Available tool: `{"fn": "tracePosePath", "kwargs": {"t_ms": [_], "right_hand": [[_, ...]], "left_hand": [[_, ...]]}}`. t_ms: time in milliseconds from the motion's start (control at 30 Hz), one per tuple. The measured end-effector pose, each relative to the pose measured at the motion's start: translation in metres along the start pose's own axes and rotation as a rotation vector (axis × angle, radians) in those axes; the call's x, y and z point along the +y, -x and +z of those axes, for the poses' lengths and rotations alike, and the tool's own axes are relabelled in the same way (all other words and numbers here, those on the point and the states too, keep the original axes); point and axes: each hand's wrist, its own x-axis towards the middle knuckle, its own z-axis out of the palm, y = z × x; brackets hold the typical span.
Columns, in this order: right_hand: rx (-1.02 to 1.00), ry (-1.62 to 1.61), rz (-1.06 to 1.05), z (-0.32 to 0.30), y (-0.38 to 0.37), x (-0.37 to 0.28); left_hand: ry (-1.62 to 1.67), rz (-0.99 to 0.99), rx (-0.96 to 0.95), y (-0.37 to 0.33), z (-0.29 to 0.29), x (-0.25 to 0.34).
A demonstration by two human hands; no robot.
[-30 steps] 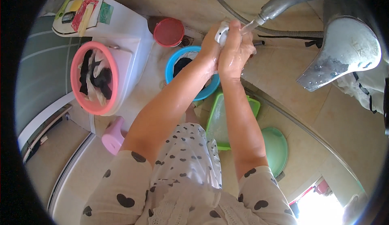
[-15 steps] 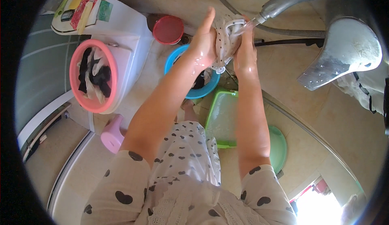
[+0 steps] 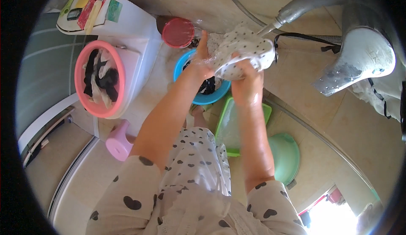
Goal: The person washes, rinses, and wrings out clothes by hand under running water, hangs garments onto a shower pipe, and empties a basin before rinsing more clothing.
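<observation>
A wet white cloth with small black dots (image 3: 247, 44) hangs bunched in the air just below the tap spout (image 3: 277, 23). My right hand (image 3: 246, 80) grips its lower edge, with the thumb over the fabric. To the left of the cloth, my left hand (image 3: 202, 63) is raised, a digit stretched upward, and appears to hold nothing. Its other fingers are partly hidden by splashing water. Beneath both hands, a blue basin (image 3: 218, 97) on the floor contains dark and light laundry, partly covered by my forearm and the cloth.
A pink basin of clothes (image 3: 120, 74) rests on the white toilet (image 3: 141, 36) at left. A red-lidded tub (image 3: 177, 32), a pink stool (image 3: 119, 142), a green-rimmed tray (image 3: 228, 125) and a green basin (image 3: 287, 158) stand on the floor. A grey sink-like fixture (image 3: 366, 53) juts in at right.
The dotted cloth has spread out and swung up to the right in my right hand. My left hand has come away from it and moved slightly left, with water splashing between.
</observation>
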Motion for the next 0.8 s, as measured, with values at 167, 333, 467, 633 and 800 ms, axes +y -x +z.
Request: {"fn": "tracePosePath", "kwargs": {"t_ms": [167,333,467,633,800], "right_hand": [[0.029,0.511,-0.404,0.005,-0.002,0.026],[0.207,0.643,-0.518,-0.008,-0.049,0.028],[0.331,0.699,-0.182,-0.043,-0.075,0.036],[0.138,0.127,0.383,-0.129,-0.069,0.044],[-0.039,0.336,0.592,-0.128,-0.054,0.024]], "left_hand": [[0.490,-0.004,-0.711,-0.031,0.011,-0.017],[0.290,0.071,-0.272,-0.026,0.030,-0.011],[0.108,0.253,-0.133,-0.026,0.030,-0.015],[0.084,0.242,-0.250,0.008,0.030,-0.012],[0.039,0.051,-0.454,0.014,0.011,-0.009]]}}
